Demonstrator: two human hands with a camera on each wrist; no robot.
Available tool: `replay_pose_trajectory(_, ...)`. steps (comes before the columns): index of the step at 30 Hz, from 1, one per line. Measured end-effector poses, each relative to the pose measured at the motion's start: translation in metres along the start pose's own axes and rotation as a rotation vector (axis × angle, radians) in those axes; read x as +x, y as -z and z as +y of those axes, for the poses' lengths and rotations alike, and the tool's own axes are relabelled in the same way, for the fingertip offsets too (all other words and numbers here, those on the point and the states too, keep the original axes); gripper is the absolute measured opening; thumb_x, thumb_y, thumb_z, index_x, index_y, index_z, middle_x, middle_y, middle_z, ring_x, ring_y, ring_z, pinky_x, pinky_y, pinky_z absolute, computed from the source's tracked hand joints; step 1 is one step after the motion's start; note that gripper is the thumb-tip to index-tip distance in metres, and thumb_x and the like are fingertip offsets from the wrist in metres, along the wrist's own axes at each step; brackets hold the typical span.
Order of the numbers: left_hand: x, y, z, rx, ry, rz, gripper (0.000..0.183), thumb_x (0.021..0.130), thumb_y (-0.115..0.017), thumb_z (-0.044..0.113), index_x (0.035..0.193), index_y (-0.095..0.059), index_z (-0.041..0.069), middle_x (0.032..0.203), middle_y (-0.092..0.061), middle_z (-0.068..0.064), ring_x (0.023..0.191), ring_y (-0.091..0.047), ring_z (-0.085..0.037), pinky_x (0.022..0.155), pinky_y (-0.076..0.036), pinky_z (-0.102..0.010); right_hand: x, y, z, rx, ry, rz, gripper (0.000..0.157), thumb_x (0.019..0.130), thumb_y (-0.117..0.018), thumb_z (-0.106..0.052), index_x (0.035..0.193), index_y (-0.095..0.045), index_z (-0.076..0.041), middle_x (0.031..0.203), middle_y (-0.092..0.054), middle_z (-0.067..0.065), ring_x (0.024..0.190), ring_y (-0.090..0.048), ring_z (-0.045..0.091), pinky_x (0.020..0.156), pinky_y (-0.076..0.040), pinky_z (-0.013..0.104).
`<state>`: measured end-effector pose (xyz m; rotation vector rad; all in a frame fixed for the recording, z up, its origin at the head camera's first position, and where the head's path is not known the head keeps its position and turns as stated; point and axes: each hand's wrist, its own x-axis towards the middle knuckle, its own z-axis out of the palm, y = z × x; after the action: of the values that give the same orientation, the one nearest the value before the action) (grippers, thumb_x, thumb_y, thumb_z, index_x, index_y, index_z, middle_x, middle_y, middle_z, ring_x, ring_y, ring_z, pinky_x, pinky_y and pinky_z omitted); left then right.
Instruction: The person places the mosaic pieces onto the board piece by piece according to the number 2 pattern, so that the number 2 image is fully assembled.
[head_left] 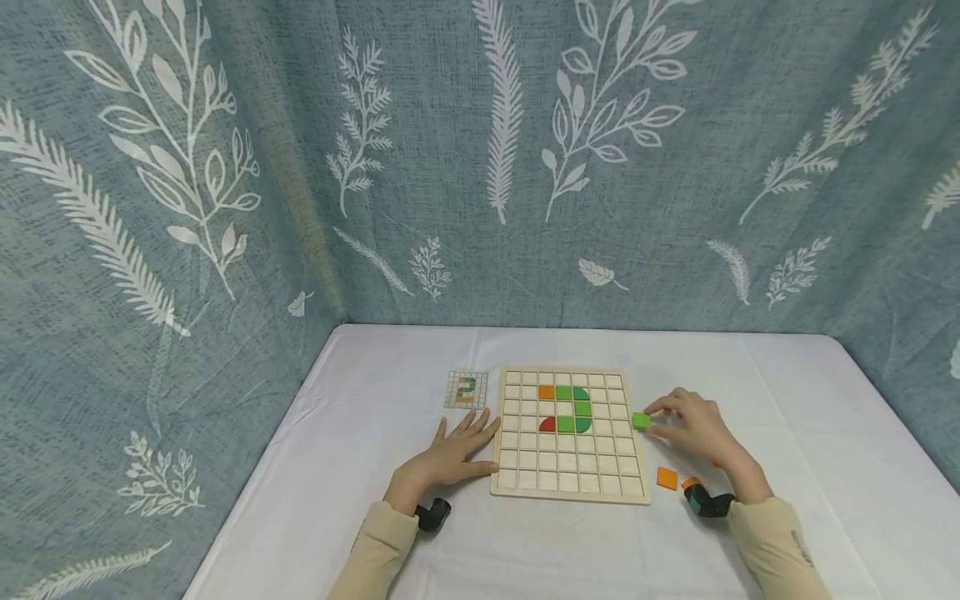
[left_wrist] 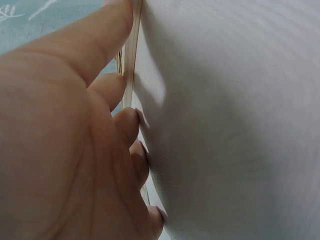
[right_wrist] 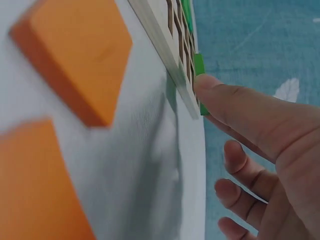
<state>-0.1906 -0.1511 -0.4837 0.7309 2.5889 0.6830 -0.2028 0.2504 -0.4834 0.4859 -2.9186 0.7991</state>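
Observation:
My right hand (head_left: 693,423) pinches a light green square tile (head_left: 641,420) between thumb and finger, just off the right edge of the wooden grid board (head_left: 570,462). The right wrist view shows the same green tile (right_wrist: 199,65) held upright at the thumb tip, other fingers loosely bent. Set in the board are an orange square (head_left: 546,392), several green pieces (head_left: 563,392), some with a rounded corner, and a red rounded piece (head_left: 548,425). My left hand (head_left: 450,457) lies with spread fingers along the board's left edge, fingertips right at its side (left_wrist: 131,60).
A small printed grid card (head_left: 467,389) with a coloured figure lies beyond my left hand. Loose orange tiles (head_left: 667,478) lie by my right wrist, one partly hidden by the black wrist device (head_left: 705,502). A patterned blue-grey curtain (head_left: 450,167) hangs behind the white-covered table (head_left: 405,367).

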Motion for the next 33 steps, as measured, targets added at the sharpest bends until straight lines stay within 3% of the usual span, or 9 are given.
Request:
replay_pose_trajectory(13,-0.001,-0.001,-0.001,-0.005,0.003,0.017,0.072,0.09,-0.055,0.044,0.149,-0.023,0.016,0.155,-0.013,-0.01,0.143,-0.005,-0.032,0.108,0.008,-0.063,0.011,-0.014,-0.018,0.008,0.031,0.014,0.023,0.078,-0.075,-0.025,0.099,-0.07,-0.018,0.084,-0.054,-0.004,0.078,-0.048,0.014,0.072,-0.027,0.036)
replay_pose_trajectory(33,-0.001,-0.004,-0.002,-0.006,0.003,0.013,0.073,0.09,-0.054,0.045,0.149,-0.021,0.017,0.155,-0.012,-0.009,0.143,-0.003,-0.031,0.108,0.009,-0.062,0.022,-0.037,-0.052,0.044,0.148,0.004,0.023,0.079,-0.074,-0.026,0.099,-0.07,-0.017,0.089,-0.057,-0.005,0.08,-0.05,0.012,0.074,-0.03,0.034)
